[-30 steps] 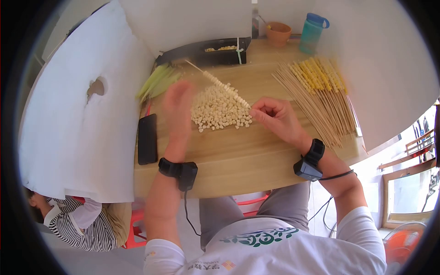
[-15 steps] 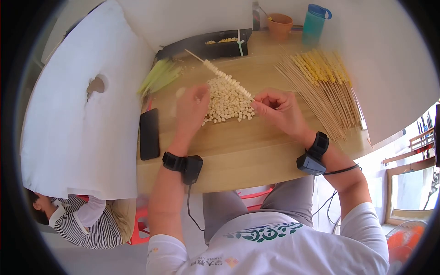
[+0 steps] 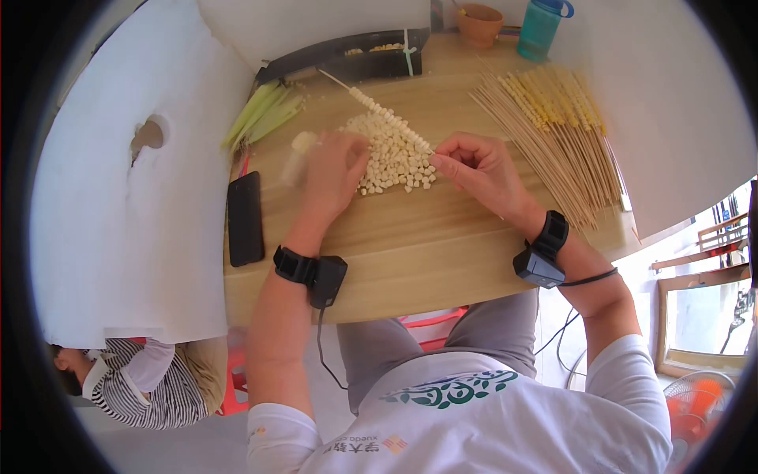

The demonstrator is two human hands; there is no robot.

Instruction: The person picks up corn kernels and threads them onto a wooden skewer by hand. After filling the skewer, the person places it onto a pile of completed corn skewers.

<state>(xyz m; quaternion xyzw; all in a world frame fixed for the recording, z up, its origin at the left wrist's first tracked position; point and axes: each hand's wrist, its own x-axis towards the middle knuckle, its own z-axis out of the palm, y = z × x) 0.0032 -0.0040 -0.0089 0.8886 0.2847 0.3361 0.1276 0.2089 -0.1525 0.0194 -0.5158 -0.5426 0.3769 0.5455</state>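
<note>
My right hand [image 3: 478, 170] pinches the lower end of a thin wooden skewer [image 3: 335, 79]. Small cream-coloured pieces [image 3: 391, 118] are threaded along most of it, and its bare tip points up and to the left. Beneath the skewer lies a loose pile of the same pieces [image 3: 399, 166] on the wooden table. My left hand [image 3: 338, 170] is at the pile's left edge, fingers curled together and slightly blurred; whatever is between them is hidden. Just left of that hand is a pale roundish thing [image 3: 303, 142], too blurred to name.
Bare skewers [image 3: 537, 154] and yellow-topped ones [image 3: 560, 99] lie at the right. A black tray [image 3: 339, 57], clay pot [image 3: 479, 28] and blue bottle [image 3: 541, 31] stand at the back. Green leaves [image 3: 264, 110] and a black phone [image 3: 245, 220] lie left. A person [image 3: 150, 383] sits beyond the white panel [image 3: 118, 237].
The view has tilted slightly, so the table sits higher in it. My left hand has shifted a little right against the pile. My right hand still holds the skewer at the same slant.
</note>
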